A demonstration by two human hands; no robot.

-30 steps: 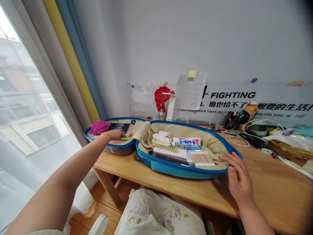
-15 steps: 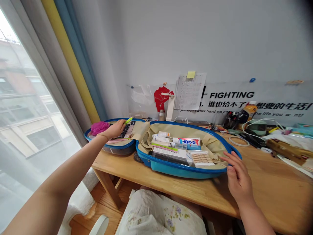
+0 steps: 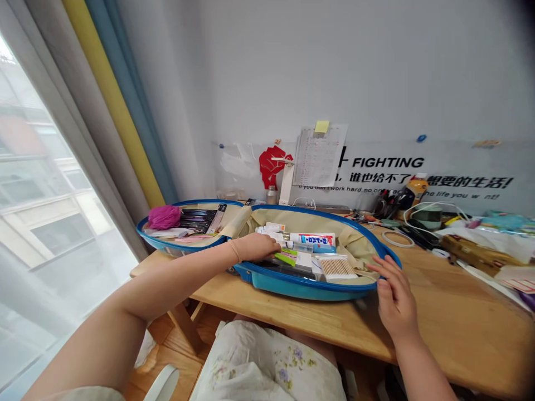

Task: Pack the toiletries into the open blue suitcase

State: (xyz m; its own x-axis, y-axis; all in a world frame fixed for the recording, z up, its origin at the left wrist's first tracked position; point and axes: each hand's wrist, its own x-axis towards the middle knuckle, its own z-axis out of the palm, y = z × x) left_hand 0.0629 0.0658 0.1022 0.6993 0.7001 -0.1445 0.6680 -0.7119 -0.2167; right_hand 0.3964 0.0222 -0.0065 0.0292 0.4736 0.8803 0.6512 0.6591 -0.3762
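A blue oval suitcase [image 3: 309,289] lies unfolded on the desk, both halves facing up. My left hand [image 3: 259,247] reaches into its right half, fingers closed at the left end of a lime-green slim item [image 3: 286,257]. Its exact kind is too small to tell. Around it lie a white toothpaste box [image 3: 313,239], a pack of cotton swabs [image 3: 337,268], a long black case [image 3: 292,271] and a small white box [image 3: 304,260]. At the suitcase's right end, my right hand [image 3: 397,295] has its fingers apart beside the blue rim, holding nothing.
The left half holds a magenta bundle [image 3: 164,217] and a pack of dark slim tools [image 3: 200,219]. Behind stand a white lamp [image 3: 286,184] and a small jar [image 3: 271,195]. To the right are a tape ring [image 3: 398,239], an orange-labelled bottle [image 3: 413,192] and a brown pouch [image 3: 480,249].
My left hand has moved right, from above the left half into the right half, carrying the lime-green item. My right hand stays at the rim. The view has shifted slightly.
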